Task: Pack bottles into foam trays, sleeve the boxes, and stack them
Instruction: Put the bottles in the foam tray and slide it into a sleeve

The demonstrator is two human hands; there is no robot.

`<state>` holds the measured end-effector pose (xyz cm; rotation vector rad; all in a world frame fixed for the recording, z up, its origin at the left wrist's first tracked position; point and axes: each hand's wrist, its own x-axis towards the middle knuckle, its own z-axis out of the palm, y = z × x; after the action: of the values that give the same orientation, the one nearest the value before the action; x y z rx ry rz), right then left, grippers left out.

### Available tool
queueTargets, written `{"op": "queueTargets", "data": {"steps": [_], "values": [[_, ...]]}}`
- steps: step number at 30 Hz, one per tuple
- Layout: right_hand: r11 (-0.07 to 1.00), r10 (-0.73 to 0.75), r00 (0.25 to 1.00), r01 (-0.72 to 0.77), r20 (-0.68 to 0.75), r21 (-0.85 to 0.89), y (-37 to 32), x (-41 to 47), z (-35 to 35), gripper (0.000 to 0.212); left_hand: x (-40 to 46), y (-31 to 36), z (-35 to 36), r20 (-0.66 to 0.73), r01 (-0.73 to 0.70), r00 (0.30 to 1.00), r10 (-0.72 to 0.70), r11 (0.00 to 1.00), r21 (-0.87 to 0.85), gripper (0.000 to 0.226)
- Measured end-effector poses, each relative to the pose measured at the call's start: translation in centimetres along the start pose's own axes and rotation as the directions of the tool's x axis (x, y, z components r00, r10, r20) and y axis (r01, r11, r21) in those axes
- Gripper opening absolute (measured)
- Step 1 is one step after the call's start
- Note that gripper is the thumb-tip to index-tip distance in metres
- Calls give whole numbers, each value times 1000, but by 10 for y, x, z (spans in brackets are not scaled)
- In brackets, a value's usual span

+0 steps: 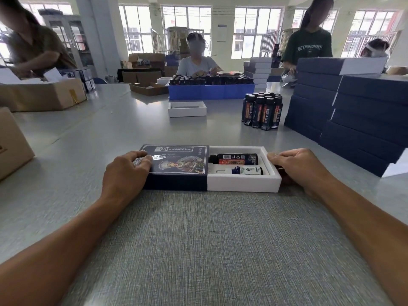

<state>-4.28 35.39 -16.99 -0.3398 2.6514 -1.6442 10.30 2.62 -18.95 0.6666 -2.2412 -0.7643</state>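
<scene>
- On the grey table [88, 133], at the far edge of a textured grey mat [209, 239], a white foam tray [242, 183] is lying lengthwise, its left half being covered by a dark blue printed sleeve [176, 171].
- Two bottles are being held in the uncovered right half of the tray: a black bottle [236, 159] with a red-and-black label at the far side, and a white-labelled bottle [248, 170] with a blue cap at the near side, both lying on their sides.
- The sleeve is being gripped at its left end by the left hand [125, 175], fingers curled over the top face.
- The right end of the tray is being held by the right hand [295, 166], fingers curled around the end wall.
- A cluster of upright dark bottles [261, 111] is being kept well beyond the tray, to the right.
- An open white box [187, 109] is standing at mid-table, just in front of a blue crate [209, 91] filled with bottles.
- Dark blue boxes [353, 111] are being stacked at the right.
- Cardboard cartons [39, 96] are being kept at the left.
- Other persons are being seen at the far side, details blurred.
</scene>
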Motion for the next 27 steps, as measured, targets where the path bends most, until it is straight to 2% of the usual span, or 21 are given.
{"op": "queueTargets", "data": {"steps": [10,27], "values": [[1000,-15,999,15,34,6,-1,-1,5,21,-3,5,-1,34,-4,999,4,1000,-8,35],[1000,-13,999,13,50,6,-4,-3,6,19,-10,15,4,128,-54,990,57,998,-21,47]]}}
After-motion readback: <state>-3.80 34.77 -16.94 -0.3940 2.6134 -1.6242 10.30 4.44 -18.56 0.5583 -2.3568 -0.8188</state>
